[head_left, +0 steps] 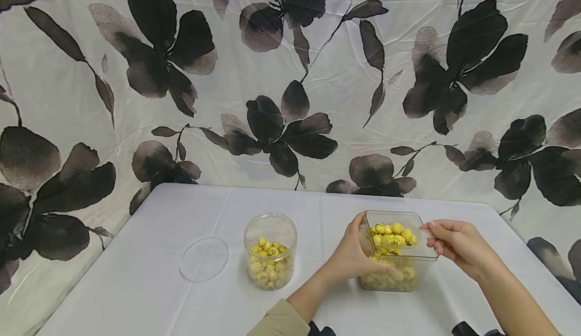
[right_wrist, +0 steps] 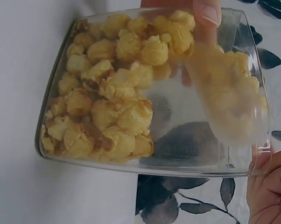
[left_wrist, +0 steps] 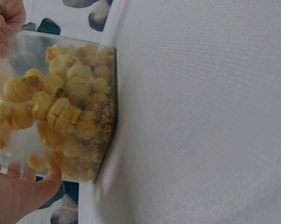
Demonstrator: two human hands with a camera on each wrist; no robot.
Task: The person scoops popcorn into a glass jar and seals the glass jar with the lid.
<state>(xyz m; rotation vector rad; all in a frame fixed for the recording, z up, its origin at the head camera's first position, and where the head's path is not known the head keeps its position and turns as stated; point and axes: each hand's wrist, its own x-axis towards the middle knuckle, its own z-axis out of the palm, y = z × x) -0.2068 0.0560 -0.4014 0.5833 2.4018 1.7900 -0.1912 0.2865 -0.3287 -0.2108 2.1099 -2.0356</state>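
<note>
My left hand (head_left: 351, 258) grips a clear square-rimmed box (head_left: 428, 260) by its left side, thumb across the front wall. Yellow popcorn balls (head_left: 392, 232) lie inside, heaped toward the left and bottom. At the right rim my right hand (head_left: 463, 245) pinches the handle of a frosted translucent scoop (right_wrist: 233, 126). The scoop reaches into the upper part of the box, with popcorn in or behind it. In the left wrist view, popcorn shows through the box wall, and fine crumbs (left_wrist: 106, 123) lie at the bottom.
Left of the box stands a round clear jar (head_left: 271, 223), lidless and partly filled with popcorn. A clear round lid (head_left: 204, 259) lies flat beyond it to the left. All rest on a white-covered table (head_left: 136, 275), before a floral cloth (head_left: 272, 73).
</note>
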